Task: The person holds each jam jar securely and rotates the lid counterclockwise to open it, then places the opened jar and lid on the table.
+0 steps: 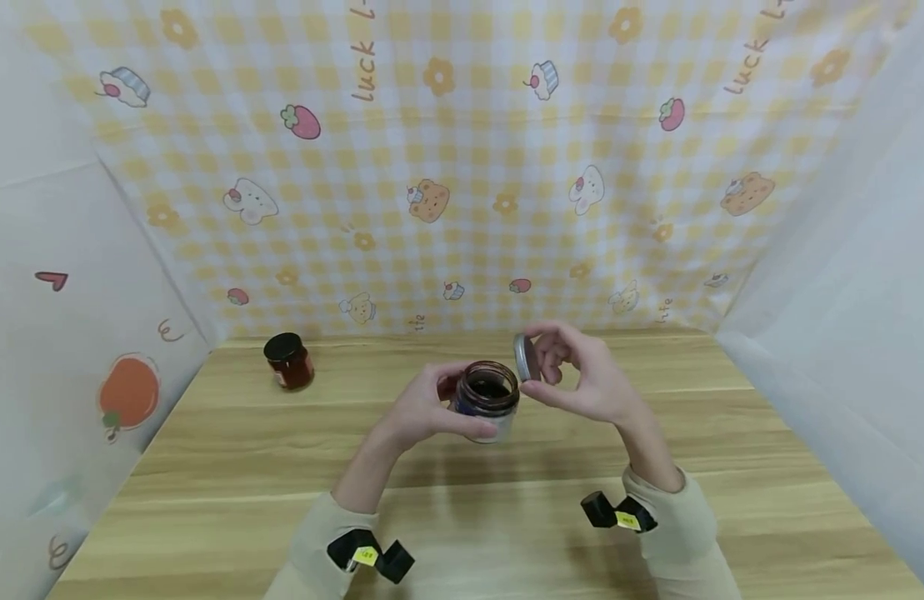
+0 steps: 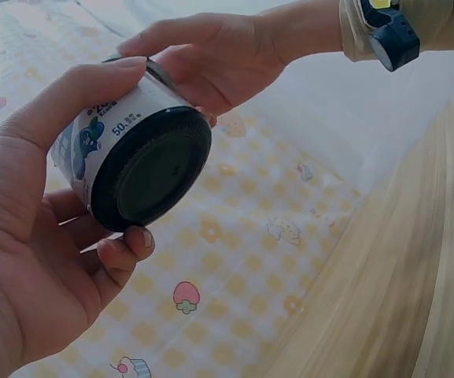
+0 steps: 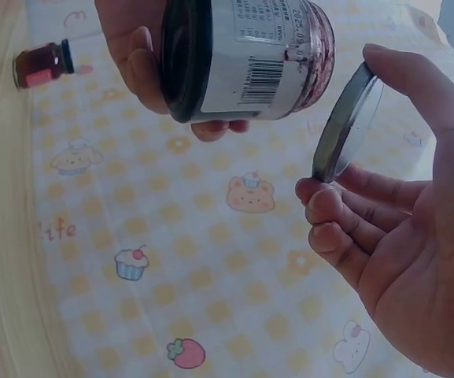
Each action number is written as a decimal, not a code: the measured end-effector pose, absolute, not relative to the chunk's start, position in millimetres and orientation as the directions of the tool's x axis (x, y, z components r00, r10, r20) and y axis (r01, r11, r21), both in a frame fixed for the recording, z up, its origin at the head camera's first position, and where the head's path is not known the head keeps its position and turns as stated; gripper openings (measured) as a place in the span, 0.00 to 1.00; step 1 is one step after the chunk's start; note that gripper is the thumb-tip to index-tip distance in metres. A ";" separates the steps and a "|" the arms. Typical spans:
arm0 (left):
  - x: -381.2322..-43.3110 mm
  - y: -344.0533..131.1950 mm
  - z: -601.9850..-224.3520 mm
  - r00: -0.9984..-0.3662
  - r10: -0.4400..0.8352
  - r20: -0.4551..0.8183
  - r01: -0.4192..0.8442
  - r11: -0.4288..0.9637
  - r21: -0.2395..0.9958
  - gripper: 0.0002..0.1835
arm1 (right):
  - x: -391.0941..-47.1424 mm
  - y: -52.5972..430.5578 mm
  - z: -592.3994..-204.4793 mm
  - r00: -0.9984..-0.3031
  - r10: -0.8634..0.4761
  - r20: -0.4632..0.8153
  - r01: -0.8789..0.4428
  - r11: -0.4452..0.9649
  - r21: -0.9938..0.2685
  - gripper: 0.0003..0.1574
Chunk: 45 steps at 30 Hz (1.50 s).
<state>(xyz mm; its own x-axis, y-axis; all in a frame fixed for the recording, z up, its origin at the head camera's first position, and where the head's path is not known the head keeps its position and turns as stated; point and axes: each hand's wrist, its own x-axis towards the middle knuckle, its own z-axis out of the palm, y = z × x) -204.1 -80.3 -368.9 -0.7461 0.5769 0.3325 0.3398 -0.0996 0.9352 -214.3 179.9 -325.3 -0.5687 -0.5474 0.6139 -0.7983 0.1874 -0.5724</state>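
Note:
My left hand (image 1: 420, 408) grips a glass jar (image 1: 499, 425) of dark contents, fingers and thumb around its sides. Its mouth is uncovered and tips toward the head camera. A white label with a blue cartoon figure and the dark jar base (image 2: 152, 177) show in the left wrist view. In the right wrist view, a barcode is on the label and dark residue clings to the jar's neck. Between thumb and fingertips, my right hand (image 1: 592, 379) pinches a round metal lid (image 1: 523, 358), held on edge just right of the jar mouth.
A second jar (image 1: 289, 362), with a black lid and reddish contents, stands at the back left of the wooden table (image 1: 491, 517). Behind the table hangs a yellow checked cloth (image 1: 469, 167). White sheets (image 1: 844, 292) flank both sides.

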 end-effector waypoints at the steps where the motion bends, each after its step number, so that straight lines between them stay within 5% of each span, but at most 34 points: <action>1: -203.7 -80.2 -368.8 -0.751 0.569 0.335 0.344 -0.097 0.934 0.32 | -215.0 180.7 -326.0 -0.576 -0.542 0.612 -0.794 0.194 -0.576 0.34; 26: -201.3 -49.9 -373.1 -0.868 0.357 0.346 0.388 0.054 0.920 0.30 | -227.1 206.5 -334.6 -0.684 -0.433 0.587 -0.714 0.234 -0.660 0.29; 45: -209.2 -24.7 -384.5 -0.883 0.301 0.361 0.406 0.101 0.908 0.29 | -231.8 230.1 -337.7 -0.738 -0.312 0.598 -0.674 0.338 -0.657 0.28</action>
<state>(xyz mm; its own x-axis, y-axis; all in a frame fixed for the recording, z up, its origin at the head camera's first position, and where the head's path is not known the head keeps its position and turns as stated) -209.2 -24.7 -384.5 -0.8827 0.3009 0.3609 0.4059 0.1014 0.9083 -231.8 230.1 -337.7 -0.7384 -0.3118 0.5979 -0.6743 0.3378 -0.6566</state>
